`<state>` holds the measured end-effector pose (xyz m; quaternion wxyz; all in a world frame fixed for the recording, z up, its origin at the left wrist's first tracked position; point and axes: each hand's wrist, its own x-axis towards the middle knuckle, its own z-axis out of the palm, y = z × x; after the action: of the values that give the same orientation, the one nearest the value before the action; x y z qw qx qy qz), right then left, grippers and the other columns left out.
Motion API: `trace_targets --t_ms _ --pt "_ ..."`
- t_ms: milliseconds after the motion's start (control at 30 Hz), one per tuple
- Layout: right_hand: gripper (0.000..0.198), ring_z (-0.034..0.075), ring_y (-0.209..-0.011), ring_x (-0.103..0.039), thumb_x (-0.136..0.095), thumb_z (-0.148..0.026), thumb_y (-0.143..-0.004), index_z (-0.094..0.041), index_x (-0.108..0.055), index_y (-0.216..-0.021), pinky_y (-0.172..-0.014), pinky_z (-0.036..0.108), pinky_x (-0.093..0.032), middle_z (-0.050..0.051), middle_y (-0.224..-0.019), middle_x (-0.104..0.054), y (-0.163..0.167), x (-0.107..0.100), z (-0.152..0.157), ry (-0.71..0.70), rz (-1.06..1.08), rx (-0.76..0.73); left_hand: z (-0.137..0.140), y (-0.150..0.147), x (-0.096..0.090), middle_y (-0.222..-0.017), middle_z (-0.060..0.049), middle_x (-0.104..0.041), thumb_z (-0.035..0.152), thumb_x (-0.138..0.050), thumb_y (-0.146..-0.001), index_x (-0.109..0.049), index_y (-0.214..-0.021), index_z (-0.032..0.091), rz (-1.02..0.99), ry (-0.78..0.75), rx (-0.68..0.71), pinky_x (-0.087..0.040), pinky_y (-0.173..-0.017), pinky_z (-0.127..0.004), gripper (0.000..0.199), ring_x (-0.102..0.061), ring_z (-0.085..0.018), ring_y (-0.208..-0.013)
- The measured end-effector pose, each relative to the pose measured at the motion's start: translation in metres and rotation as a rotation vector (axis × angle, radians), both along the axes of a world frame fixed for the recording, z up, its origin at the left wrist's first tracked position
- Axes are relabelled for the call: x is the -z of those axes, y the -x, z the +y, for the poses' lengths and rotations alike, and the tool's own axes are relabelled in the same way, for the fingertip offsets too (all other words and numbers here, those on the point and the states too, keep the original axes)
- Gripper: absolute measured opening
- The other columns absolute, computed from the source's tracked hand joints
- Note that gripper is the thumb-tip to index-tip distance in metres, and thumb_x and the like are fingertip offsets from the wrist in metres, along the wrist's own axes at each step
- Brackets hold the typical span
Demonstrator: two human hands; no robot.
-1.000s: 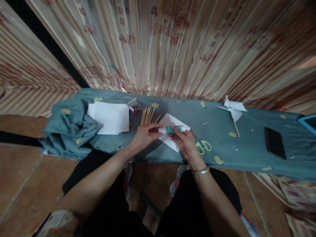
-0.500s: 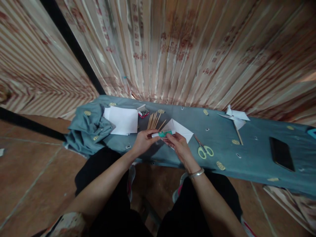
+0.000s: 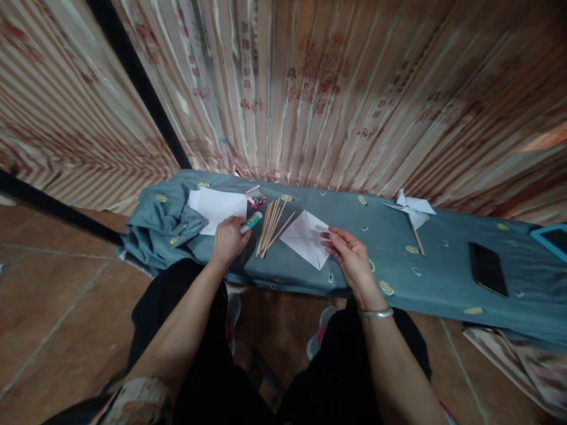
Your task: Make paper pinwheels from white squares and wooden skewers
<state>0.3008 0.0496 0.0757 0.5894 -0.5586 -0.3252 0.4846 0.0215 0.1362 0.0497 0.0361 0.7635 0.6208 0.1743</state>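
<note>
My left hand [image 3: 230,241] is closed on a glue stick [image 3: 253,221] with a green label and pale cap end, low over the bench beside the white paper stack [image 3: 211,208]. A folded white paper square [image 3: 303,239] with crease lines lies in front of me. At its right corner is my right hand [image 3: 349,254], fingers apart and holding nothing; I cannot tell whether they touch the paper. Between the hands lie several wooden sticks [image 3: 269,227]. Scissors lie under my right hand, with only a bit of the yellow-green handle [image 3: 372,265] showing.
Behind the sticks stands a small open box of pins [image 3: 256,199]. To the right are a paper pinwheel on a stick [image 3: 414,208], a black phone [image 3: 487,268] and a blue-edged device [image 3: 551,241]. A striped curtain [image 3: 301,88] hangs behind the cloth-covered bench [image 3: 345,218].
The glue stick, held by both hands before, has gone left in my left hand. My right hand has let go and moved right, over the scissors. The folded paper and sticks are now uncovered.
</note>
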Motion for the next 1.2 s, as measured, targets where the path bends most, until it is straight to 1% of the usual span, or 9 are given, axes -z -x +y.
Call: trace_targets --t_ms 100,200,267,367,467,600,800,1000,1200 --pt "0.040 0.014 -0.073 -0.068 -0.079 -0.043 -0.064 -0.020 -0.069 -0.095 -0.065 0.025 -0.052 0.004 -0.090 -0.075 -0.017 0.003 -0.003 -0.008 -0.043 0.049 -0.002 -0.003 0.000 -0.102 -0.014 -0.066 0.032 -0.061 -0.082 -0.064 -0.107 0.012 0.015 0.016 0.027 -0.048 -0.083 -0.038 0.032 -0.063 -0.029 -0.092" --pt "0.036 0.017 -0.074 -0.069 -0.072 -0.045 -0.070 -0.020 -0.069 -0.095 -0.069 0.030 -0.054 0.006 -0.091 -0.075 -0.033 0.012 -0.005 -0.027 -0.216 0.051 -0.005 -0.010 -0.001 -0.112 -0.016 -0.062 0.035 -0.064 -0.081 -0.060 -0.113 0.011 -0.024 -0.094 0.092 -0.046 -0.088 -0.043 0.040 -0.058 -0.031 -0.104" --pt "0.031 0.021 -0.079 -0.069 -0.066 -0.044 -0.075 -0.020 -0.071 -0.095 -0.076 0.037 -0.055 0.007 -0.091 -0.076 -0.039 0.021 -0.007 -0.053 -0.445 0.022 -0.011 -0.024 0.000 -0.114 -0.015 -0.061 0.031 -0.064 -0.082 -0.061 -0.113 0.013 -0.055 -0.155 0.254 -0.045 -0.091 -0.043 0.036 -0.056 -0.030 -0.108" --pt "0.028 0.026 -0.098 -0.068 -0.055 -0.036 -0.083 -0.021 -0.071 -0.101 -0.093 0.045 -0.050 0.009 -0.104 -0.074 -0.041 0.031 -0.009 -0.119 -0.824 -0.086 -0.025 -0.056 0.006 -0.109 -0.011 -0.064 0.023 -0.063 -0.084 -0.065 -0.106 0.015 -0.051 -0.118 0.665 -0.045 -0.093 -0.039 0.024 -0.056 -0.025 -0.106" --pt "0.034 0.025 -0.116 -0.061 -0.044 -0.023 -0.087 -0.021 -0.068 -0.112 -0.105 0.046 -0.043 0.009 -0.122 -0.068 -0.036 0.041 -0.008 -0.188 -1.062 -0.217 -0.035 -0.088 0.016 -0.115 -0.011 -0.063 0.021 -0.066 -0.082 -0.064 -0.110 0.016 -0.030 -0.090 0.808 -0.046 -0.093 -0.041 0.028 -0.055 -0.026 -0.110" --pt "0.040 0.025 -0.120 -0.057 -0.038 -0.017 -0.089 -0.015 -0.066 -0.118 -0.107 0.047 -0.042 0.014 -0.127 -0.064 -0.033 0.053 -0.007 -0.177 -1.203 -0.303 -0.034 -0.106 0.024 -0.119 -0.012 -0.063 0.022 -0.064 -0.084 -0.064 -0.111 0.014 0.003 -0.052 0.816 -0.047 -0.095 -0.042 0.028 -0.055 -0.027 -0.113" --pt "0.040 0.025 -0.121 -0.056 -0.043 -0.015 -0.084 -0.018 -0.067 -0.117 -0.107 0.048 -0.041 0.010 -0.127 -0.064 -0.038 0.060 -0.007 -0.190 -1.198 -0.305 -0.028 -0.111 0.025 -0.104 -0.011 -0.068 0.021 -0.056 -0.090 -0.067 -0.102 0.014 0.003 -0.071 0.826 -0.050 -0.089 -0.039 0.018 -0.061 -0.023 -0.099" --pt "0.038 0.025 -0.120 -0.057 -0.051 -0.016 -0.077 -0.023 -0.069 -0.110 -0.107 0.047 -0.040 0.008 -0.125 -0.065 -0.041 0.057 -0.003 -0.158 -1.052 -0.306 -0.028 -0.113 0.029 -0.098 -0.011 -0.070 0.019 -0.047 -0.094 -0.069 -0.095 0.014 -0.179 -0.003 0.754 -0.052 -0.087 -0.036 0.023 -0.063 -0.021 -0.095" --pt "0.017 0.026 -0.119 -0.057 -0.066 -0.033 -0.074 -0.022 -0.072 -0.086 -0.106 0.045 -0.040 0.010 -0.128 -0.063 -0.029 0.061 0.007 -0.115 -0.824 -0.200 -0.027 -0.115 0.028 -0.100 -0.009 -0.071 0.017 -0.049 -0.090 -0.069 -0.092 0.014 -0.328 0.105 0.642 -0.050 -0.091 -0.034 0.020 -0.063 -0.021 -0.096"
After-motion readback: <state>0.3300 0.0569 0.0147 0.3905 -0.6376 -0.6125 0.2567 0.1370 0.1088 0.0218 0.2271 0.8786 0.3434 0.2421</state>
